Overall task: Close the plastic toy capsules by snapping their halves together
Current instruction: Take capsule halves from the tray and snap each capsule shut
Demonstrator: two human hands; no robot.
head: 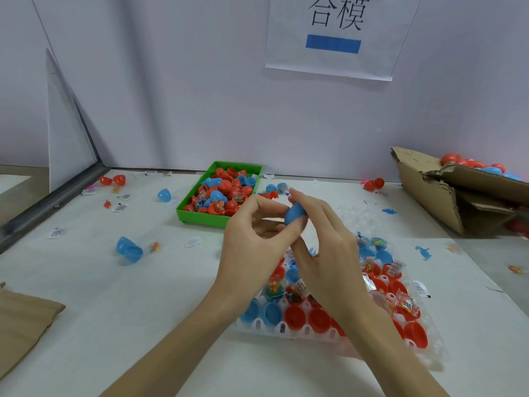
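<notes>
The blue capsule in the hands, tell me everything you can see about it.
The blue capsule is smooth, glossy, egg-shaped plastic, held in the air above the clear tray of capsule halves, near the green bin. The left hand pinches it from the left and the right hand curls around it from the right. Fingers hide much of it, so whether its halves are fully snapped together cannot be told.

White sheet (332,38) on back wall: two big black chars "合模", top edge cropped, w/ a solid blue bar (333,43) under them, no text on it. Small white barcode stickers on table, e.g. (58,232) & (119,208): bars show, digits too small to read. Packet labels (396,267) in the tray: print too blurred to read.
</notes>
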